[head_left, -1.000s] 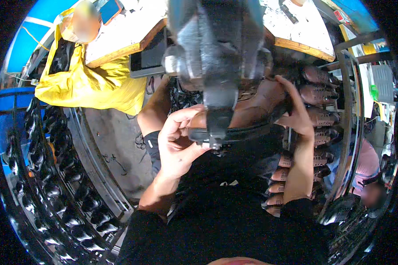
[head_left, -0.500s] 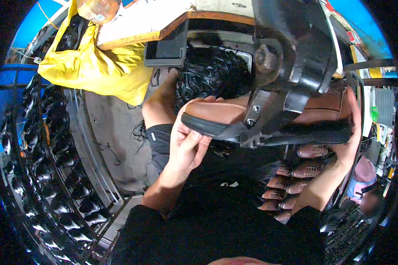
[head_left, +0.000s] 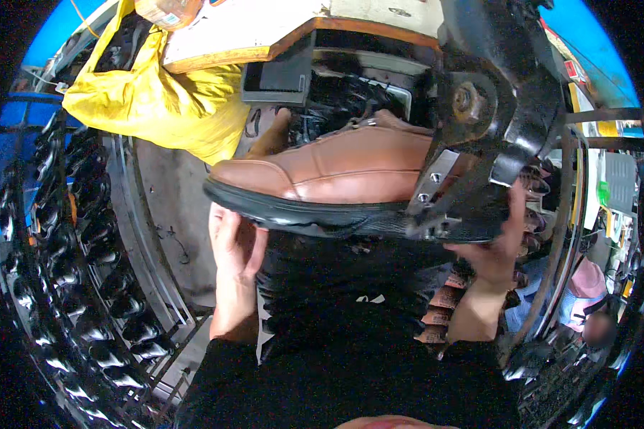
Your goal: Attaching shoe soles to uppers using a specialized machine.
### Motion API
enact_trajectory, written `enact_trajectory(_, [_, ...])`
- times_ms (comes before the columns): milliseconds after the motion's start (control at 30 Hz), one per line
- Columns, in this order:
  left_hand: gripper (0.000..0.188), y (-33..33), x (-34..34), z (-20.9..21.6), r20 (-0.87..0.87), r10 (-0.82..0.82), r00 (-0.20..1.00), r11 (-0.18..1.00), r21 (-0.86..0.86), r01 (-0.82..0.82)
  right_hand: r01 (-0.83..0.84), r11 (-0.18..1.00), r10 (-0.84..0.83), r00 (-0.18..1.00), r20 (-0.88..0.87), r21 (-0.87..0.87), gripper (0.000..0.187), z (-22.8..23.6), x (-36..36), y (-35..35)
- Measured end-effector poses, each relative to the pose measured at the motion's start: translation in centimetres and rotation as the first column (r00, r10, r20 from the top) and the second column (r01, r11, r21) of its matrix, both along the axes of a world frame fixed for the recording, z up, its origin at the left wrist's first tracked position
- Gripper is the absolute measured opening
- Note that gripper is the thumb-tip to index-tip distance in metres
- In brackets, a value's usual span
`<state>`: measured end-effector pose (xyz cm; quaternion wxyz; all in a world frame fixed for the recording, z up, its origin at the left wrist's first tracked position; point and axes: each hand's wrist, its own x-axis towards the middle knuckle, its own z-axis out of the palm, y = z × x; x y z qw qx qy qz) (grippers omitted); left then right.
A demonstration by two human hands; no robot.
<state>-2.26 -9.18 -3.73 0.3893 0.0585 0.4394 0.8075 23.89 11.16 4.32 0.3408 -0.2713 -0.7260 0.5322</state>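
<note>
A brown leather shoe (head_left: 350, 163) with a thick black sole lies level across the middle, toe to the left. My left hand (head_left: 236, 247) is beneath the toe end, its fingers against the sole's underside and its thumb partly hidden. At the heel end, my right hand (head_left: 499, 243) holds the shoe from below and from the right, a little blurred. A black machine head (head_left: 472, 100) stands in front of the heel half and hides much of it. Its small metal plate (head_left: 436, 175) with two screws is close to the sole's edge.
A white worktable (head_left: 250, 28) with a wooden edge stands ahead, a grey tray (head_left: 275, 82) under it. The yellow bag (head_left: 157, 107) hangs at left. Racks of black shiny pieces (head_left: 86, 279) line the left. Brown shoes (head_left: 440, 314) stand below right; another person (head_left: 587, 286) is beyond.
The shoe has slid left past the machine head, so its toe reaches further left. Both hands have moved left with it. My left hand has gone from gripping the toe to lying under it.
</note>
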Motion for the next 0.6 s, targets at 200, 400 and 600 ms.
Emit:
enact_trajectory(200, [0.060, 1.0, -0.7, 2.3, -0.701, 0.174, 0.692, 0.958, -0.042, -0.284, 0.095, 0.995, -0.091, 0.988, 0.127, -0.022, 0.101, -2.2, -1.7, -1.6])
enact_trajectory(400, [0.089, 4.5, 1.8, 9.0, -0.923, -0.347, -0.164, 0.935, -0.355, 0.017, -0.045, 0.981, -0.021, 0.942, 0.336, 0.189, 0.080, 0.4, -2.9, -1.5])
enact_trajectory(600, [0.091, 8.8, 3.0, 9.0, -0.911, -0.408, -0.050, 0.869, -0.405, 0.284, -0.172, 0.880, -0.036, 0.905, 0.423, 0.443, 0.081, 3.2, -3.2, -0.8])
